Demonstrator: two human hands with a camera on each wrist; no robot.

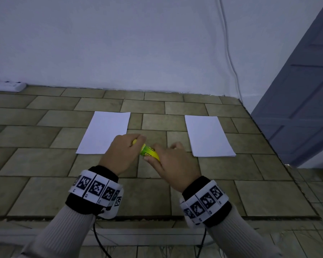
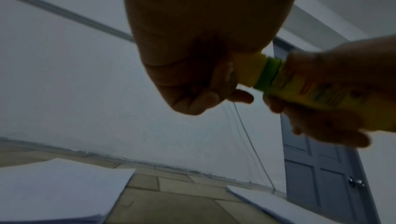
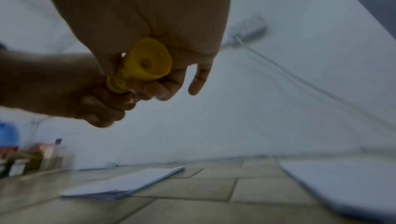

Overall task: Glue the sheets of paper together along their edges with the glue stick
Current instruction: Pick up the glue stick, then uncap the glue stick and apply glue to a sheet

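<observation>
Both hands (image 1: 149,155) gripping glue stick (image 1: 147,151), cap end left, above tiled counter (image 1: 45,164)

A white power strip (image 1: 7,86) lies near a grey door (image 1: 302,101).

On the tiled counter (image 1: 45,194) in front of me two stacks of paper lie flat, well apart: the left stack (image 1: 104,132) ahead and to my left, the right stack (image 1: 209,135) ahead and to my right. Between them, nearer to me and above the tiles, my left hand (image 1: 122,152) and my right hand (image 1: 173,164) meet on the glue stick (image 1: 149,152), left hand on its cap end, right hand on its body. Behind the stacks the counter ends at the wall (image 1: 138,43). A power strip (image 1: 7,86) sits at the far left against that wall, a cable (image 1: 228,53) runs down the wall far right, and a door (image 1: 296,108) stands beyond the counter's right edge.
</observation>
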